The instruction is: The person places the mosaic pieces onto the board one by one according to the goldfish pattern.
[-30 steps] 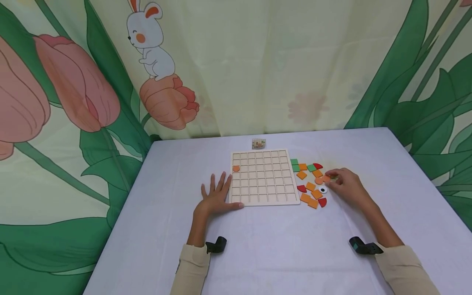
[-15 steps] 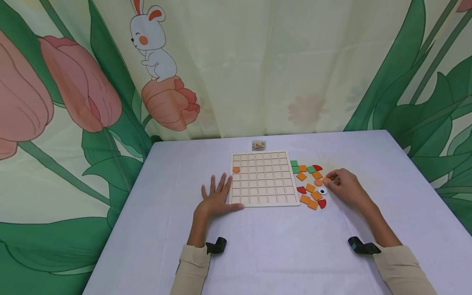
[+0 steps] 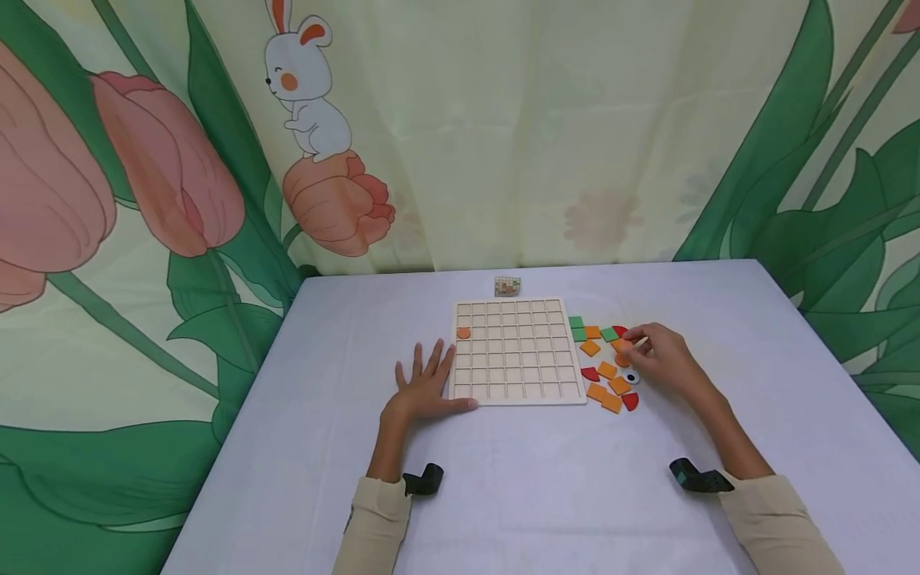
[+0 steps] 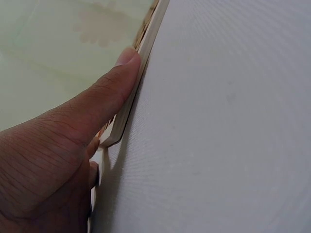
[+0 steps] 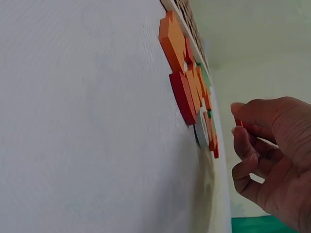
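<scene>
A pale wooden grid board (image 3: 519, 352) lies on the white-covered table, with one orange round tile (image 3: 463, 333) in a cell by its left side. Spread around the board's near left corner is my left hand (image 3: 422, 391); in the left wrist view its thumb (image 4: 114, 80) rests along the front edge. My right hand (image 3: 667, 357) pinches an orange round tile (image 5: 239, 122) between thumb and fingertips, raised over the loose tiles. Most of that tile is hidden by the fingers. Beneath lie another orange round tile (image 3: 622, 361) and a white eye tile (image 3: 631, 378).
Right of the board are several orange square tiles (image 3: 596, 392), green tiles (image 3: 577, 323) and red quarter-round tiles (image 3: 630, 401). Behind the board stands a small patterned card (image 3: 507, 286). A printed curtain (image 3: 503, 144) hangs at the table's far edge.
My right hand has lifted the orange round tile from the right side of the pile and shifted slightly left with it. My left hand stays at the board's corner.
</scene>
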Motion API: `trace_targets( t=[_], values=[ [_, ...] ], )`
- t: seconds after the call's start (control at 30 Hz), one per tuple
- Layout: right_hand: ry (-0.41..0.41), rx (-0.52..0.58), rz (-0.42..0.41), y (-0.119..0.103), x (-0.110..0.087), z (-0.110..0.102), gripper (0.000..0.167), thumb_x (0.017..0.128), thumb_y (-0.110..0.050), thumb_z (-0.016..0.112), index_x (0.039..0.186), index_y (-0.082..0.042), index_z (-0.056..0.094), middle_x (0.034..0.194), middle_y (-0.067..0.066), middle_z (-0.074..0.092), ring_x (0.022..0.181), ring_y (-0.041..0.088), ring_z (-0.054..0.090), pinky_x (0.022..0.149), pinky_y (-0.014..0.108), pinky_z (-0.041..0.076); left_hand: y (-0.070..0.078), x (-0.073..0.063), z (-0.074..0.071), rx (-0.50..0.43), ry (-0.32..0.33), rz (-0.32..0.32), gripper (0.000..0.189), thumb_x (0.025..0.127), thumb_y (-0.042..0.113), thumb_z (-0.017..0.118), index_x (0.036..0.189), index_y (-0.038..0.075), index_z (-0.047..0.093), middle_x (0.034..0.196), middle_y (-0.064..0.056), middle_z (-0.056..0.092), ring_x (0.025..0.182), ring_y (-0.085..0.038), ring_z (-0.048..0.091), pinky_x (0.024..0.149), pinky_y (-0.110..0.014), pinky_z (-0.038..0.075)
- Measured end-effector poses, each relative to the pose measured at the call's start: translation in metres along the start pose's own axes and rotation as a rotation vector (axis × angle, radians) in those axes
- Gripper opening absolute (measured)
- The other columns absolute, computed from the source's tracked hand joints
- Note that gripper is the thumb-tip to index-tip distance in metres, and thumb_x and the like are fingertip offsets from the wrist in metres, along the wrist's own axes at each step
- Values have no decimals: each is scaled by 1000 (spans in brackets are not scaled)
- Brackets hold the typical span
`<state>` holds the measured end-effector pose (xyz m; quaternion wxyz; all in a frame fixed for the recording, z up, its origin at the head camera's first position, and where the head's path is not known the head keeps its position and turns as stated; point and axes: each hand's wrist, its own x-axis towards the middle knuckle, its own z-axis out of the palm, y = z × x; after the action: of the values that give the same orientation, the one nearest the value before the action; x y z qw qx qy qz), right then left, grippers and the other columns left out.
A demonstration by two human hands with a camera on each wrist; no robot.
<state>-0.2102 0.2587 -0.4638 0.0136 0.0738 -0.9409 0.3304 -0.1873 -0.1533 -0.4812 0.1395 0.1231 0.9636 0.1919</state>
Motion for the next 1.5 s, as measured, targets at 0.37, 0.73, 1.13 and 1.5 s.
trace_targets(
  t=[0.37, 0.73, 1.13, 1.5],
  values=[
    [-64, 53, -102, -36, 15, 23, 33, 92, -16, 69, 117, 3, 60, 109, 18, 60, 85, 27, 55, 59, 22, 52, 0, 0, 0, 11, -4, -7, 110, 78, 72, 63, 159, 22, 8, 165, -3, -4, 146, -36, -18, 108, -68, -10],
    [-111, 100, -256, -68, 31, 49, 28, 91, -17, 70, 113, -1, 65, 106, 13, 63, 82, 21, 58, 62, 25, 50, 0, 4, 2, 24, -17, -3, 111, 78, 75, 61, 159, 23, 5, 164, -1, -7, 146, -35, -20, 108, -67, -10],
    [-200, 149, -330, -102, 46, 84, 23, 90, -14, 71, 111, -4, 67, 105, 8, 64, 81, 17, 56, 68, 26, 49, 1, 4, 1, 37, -23, -9, 110, 78, 75, 59, 159, 24, 4, 164, -1, -7, 146, -34, -20, 109, -67, -10],
    [-223, 182, -421, -127, 55, 116, 18, 89, -9, 69, 106, -2, 68, 100, 6, 65, 83, 16, 58, 73, 28, 50, -2, 2, 0, 24, -18, -9, 110, 79, 74, 60, 159, 23, 5, 164, -1, -7, 146, -35, -20, 108, -68, -11]
  ],
)
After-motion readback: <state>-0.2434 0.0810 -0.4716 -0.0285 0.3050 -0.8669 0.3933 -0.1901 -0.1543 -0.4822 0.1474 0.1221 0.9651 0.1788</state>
